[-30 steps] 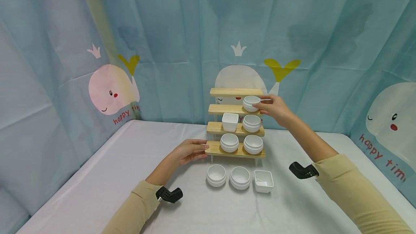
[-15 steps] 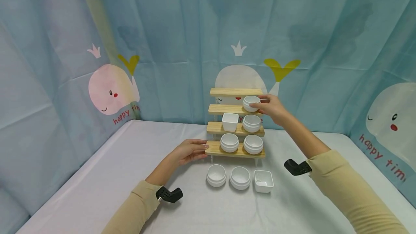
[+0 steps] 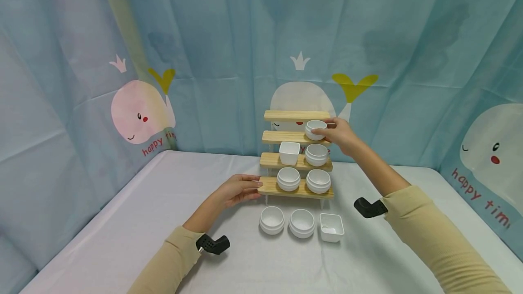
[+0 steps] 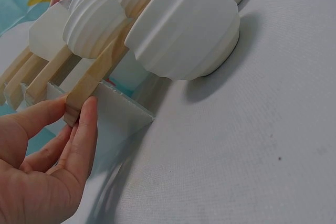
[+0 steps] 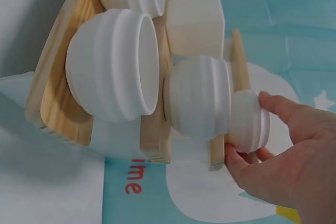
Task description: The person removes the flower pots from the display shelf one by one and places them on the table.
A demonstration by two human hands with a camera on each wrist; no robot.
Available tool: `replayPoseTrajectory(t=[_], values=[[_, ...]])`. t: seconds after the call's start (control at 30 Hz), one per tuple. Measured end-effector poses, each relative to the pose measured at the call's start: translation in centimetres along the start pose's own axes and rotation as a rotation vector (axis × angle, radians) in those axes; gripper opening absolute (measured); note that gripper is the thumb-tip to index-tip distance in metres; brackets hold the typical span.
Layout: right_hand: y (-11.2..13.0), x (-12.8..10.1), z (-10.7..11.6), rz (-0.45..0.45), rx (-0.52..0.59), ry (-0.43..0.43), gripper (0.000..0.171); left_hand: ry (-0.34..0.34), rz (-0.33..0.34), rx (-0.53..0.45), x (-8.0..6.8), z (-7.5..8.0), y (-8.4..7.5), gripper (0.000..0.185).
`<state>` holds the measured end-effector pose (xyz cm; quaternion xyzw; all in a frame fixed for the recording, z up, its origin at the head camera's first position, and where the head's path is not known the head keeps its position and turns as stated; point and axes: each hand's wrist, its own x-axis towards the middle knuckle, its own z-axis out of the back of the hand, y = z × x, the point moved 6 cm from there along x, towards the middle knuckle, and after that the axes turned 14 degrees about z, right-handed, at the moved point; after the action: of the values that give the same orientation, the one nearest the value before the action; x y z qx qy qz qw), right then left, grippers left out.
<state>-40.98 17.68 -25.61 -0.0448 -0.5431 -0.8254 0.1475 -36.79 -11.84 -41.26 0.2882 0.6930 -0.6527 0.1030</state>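
I am pinching a small round white bowl (image 3: 316, 129) between the thumb and fingers of my right hand (image 3: 341, 136), and it is sitting at the right end of the second shelf from the top of the wooden stepped rack (image 3: 297, 158), which is standing near the back edge of the bench (image 3: 122, 239). My left hand (image 3: 237, 190) is lying with straight fingers against the left end of the bottom shelf (image 3: 267, 187), steadying the rack rather than gripping it. The bowl is resting close to the shelf's front and right edges, so if my grip is loosening while it is half off the wood, I judge it could be tipping onto the round bowl (image 3: 317, 154) on the shelf just below, or dropping toward the square dish (image 3: 331, 227) on the bench in front. The shelves are narrow and the top shelf is lying just above the bowl, so lifting too steeply could be knocking the rim against it. With only flat fingers bracing, a sideways pull could be shifting the whole rack and rattling the other bowls.
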Motion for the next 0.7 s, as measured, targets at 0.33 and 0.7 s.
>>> replayPoseTrajectory(t=[0.33, 0.7], values=[[0.22, -0.05, -0.06, 0.009, -0.009, 0.002, 0.074, 0.020, -0.015, -0.010, 0.09, -0.06, -0.04, 0.050], [0.23, -0.07, 0.03, 0.016, -0.008, 0.001, 0.073, 0.028, -0.016, -0.008, 0.18, 0.05, -0.02, 0.049]])
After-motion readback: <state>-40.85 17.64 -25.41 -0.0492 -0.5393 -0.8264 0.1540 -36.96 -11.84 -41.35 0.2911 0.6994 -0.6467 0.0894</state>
